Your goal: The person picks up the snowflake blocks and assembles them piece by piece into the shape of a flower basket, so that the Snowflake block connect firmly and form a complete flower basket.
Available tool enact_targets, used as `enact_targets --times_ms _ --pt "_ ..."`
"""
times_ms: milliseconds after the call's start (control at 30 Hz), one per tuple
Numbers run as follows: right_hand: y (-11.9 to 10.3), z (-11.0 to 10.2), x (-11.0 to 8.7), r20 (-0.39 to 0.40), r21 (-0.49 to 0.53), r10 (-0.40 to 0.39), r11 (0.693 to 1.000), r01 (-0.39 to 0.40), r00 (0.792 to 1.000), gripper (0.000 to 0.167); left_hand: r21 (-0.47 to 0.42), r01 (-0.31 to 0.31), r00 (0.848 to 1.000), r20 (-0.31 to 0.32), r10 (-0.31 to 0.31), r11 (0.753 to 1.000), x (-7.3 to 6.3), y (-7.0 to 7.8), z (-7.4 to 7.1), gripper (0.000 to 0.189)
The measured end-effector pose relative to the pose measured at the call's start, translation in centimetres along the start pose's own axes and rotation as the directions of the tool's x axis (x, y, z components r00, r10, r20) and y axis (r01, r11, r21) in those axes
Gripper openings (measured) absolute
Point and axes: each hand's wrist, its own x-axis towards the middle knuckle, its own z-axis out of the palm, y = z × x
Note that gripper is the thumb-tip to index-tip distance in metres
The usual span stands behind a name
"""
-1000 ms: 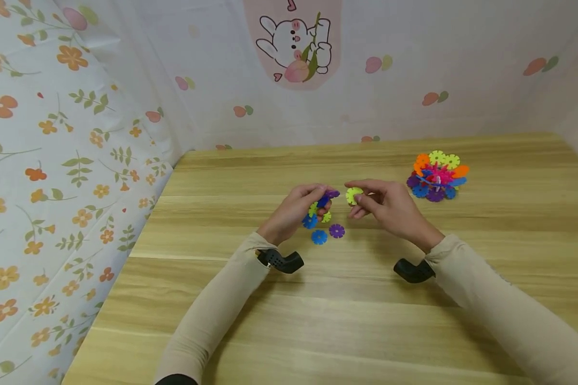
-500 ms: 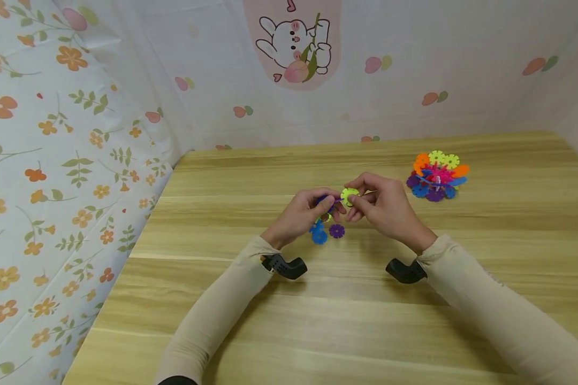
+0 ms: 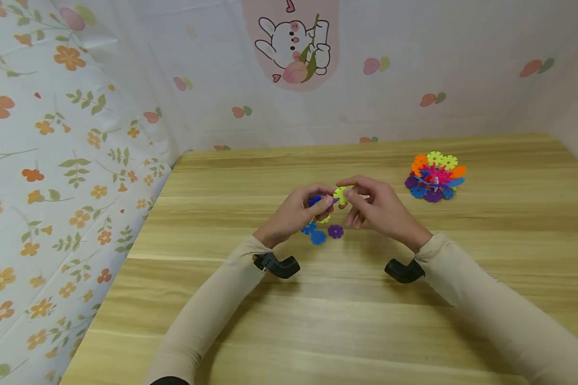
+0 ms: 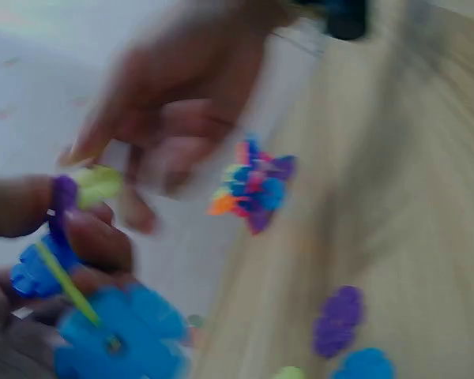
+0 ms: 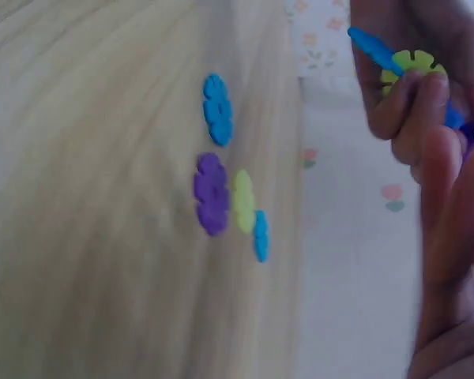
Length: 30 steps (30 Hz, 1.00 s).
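My left hand (image 3: 294,214) holds a joined piece of notched plastic discs. In the left wrist view, this piece shows a purple disc (image 4: 62,207), a dark blue disc (image 4: 41,270), a yellow disc seen edge-on (image 4: 67,284) and a light blue disc (image 4: 126,339). With thumb and fingers, my right hand (image 3: 385,211) pinches another yellow disc (image 3: 340,195) against the purple disc at the left fingertips. Whether the two are slotted together cannot be told. Below the hands, a loose purple disc (image 3: 335,231) and a blue disc (image 3: 318,237) lie on the table.
A colourful cluster of joined discs (image 3: 435,177) stands at the table's back right. Another loose yellow disc (image 5: 243,201) and a second blue disc (image 5: 261,236) lie beside the purple one. A patterned cloth (image 3: 197,96) hangs behind the wooden table (image 3: 347,321).
My right hand has moved left, bringing its yellow disc from apart to the purple disc in my left hand. The left hand has turned its joined piece. The cluster stays put.
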Motion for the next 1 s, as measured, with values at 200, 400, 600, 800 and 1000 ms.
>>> enact_targets --times_ms 200,400,600,800,1000 --pt "1.1 1.1 0.9 0.167 -0.394 0.052 0.919 0.018 0.985 0.028 -0.182 0.047 0.996 -0.068 -0.061 0.982 0.1 0.0 -1.6 0.018" --pt "1.6 3.5 1.3 0.283 -0.701 -0.101 0.657 0.277 0.954 0.012 -0.227 0.077 0.991 -0.086 -0.099 0.971 0.1 -0.2 -1.9 0.020" --pt "1.5 4.1 2.1 0.287 -0.682 -0.095 0.679 0.273 0.953 0.013 -0.196 0.088 0.988 -0.109 -0.110 0.977 0.6 0.0 -1.4 0.021" --pt "1.8 1.7 1.9 0.234 -0.553 -0.033 0.818 0.161 0.972 0.009 -0.168 0.084 0.991 -0.085 -0.099 0.982 0.7 0.3 -1.0 0.019" --pt "1.2 0.0 0.8 0.023 -0.369 -0.146 0.918 0.144 0.989 0.009 -0.132 0.076 0.992 -0.086 -0.088 0.988 0.8 0.5 -1.0 0.023"
